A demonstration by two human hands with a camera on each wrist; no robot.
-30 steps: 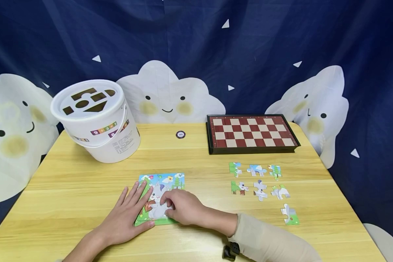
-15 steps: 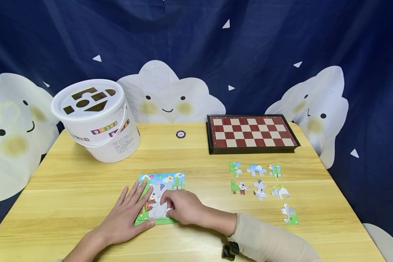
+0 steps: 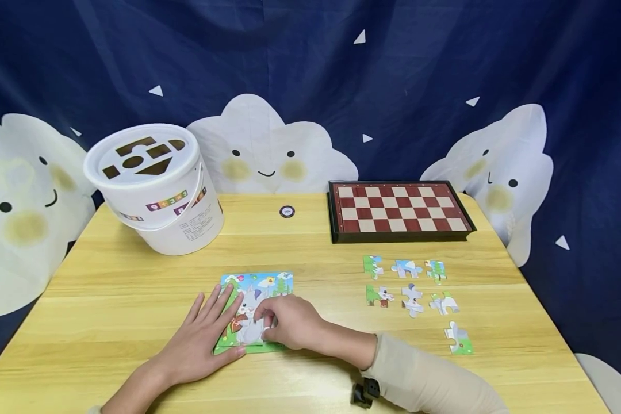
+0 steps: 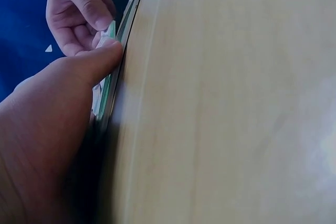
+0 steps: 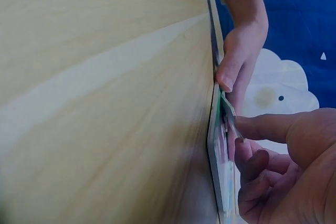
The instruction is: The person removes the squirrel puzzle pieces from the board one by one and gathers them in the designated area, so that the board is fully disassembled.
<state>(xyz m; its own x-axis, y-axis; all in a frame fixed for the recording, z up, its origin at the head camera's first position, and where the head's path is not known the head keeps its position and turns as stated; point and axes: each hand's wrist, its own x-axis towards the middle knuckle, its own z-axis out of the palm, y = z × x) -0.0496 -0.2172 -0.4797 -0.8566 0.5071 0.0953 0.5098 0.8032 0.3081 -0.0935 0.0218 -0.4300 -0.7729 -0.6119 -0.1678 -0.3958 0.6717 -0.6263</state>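
In the head view a picture puzzle (image 3: 281, 282) of a grey rabbit among trees lies on the table. My left hand (image 3: 199, 339) rests on its left side with fingers spread straight, the thumb at the near edge. My right hand (image 3: 292, 322), its fingers curled, is over the puzzle's right half. In the right wrist view it pinches a puzzle piece (image 5: 229, 109) by one end, and that piece stands tilted off the board. The left wrist view shows the piece's green edge (image 4: 112, 29) beside my left thumb. The right hand hides part of the rabbit.
Several loose puzzle pieces (image 3: 412, 300) lie in rows at the right. Behind them sits a red and white checkered game board (image 3: 401, 210) in a black case. A white bucket (image 3: 160, 198) with shaped holes in its lid stands back left. A round chip (image 3: 287, 211) lies between them.
The head view has shifted very slightly. Both hands stay at the same places on the puzzle, and the loose pieces lie as before.
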